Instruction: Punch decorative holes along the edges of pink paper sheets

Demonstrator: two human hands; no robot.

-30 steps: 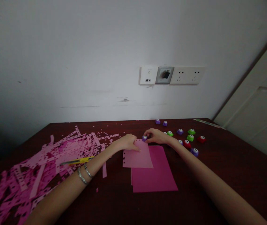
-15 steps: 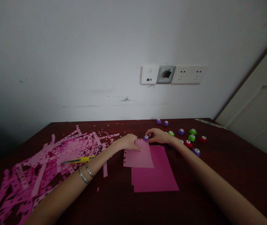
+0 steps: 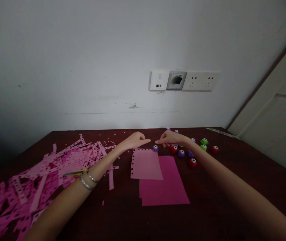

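A pale pink sheet of paper [image 3: 146, 165] lies over darker pink sheets [image 3: 164, 192], with small holes along its left and top edges. A purple craft punch [image 3: 155, 148] sits on its top edge near the right corner. Just beyond the paper hovers my left hand [image 3: 136, 139], empty, thumb side stretched to the right and other fingers curled. My right hand [image 3: 169, 138] is above and right of the punch, one finger pointing left and the rest loosely bent, with nothing visible in it. Neither hand appears to touch the punch.
Punched pink paper strips [image 3: 65, 164] and scraps cover the table's left side, with a yellow cutter knife [image 3: 76, 173] on them. Several purple, green and red punches [image 3: 192, 163] stand at the right. A white wall with sockets [image 3: 200, 81] rises behind the table [image 3: 208, 207].
My left hand has lifted off the pale sheet and moved up and away. My right hand has let go of the purple punch, which stays at the paper's top edge.
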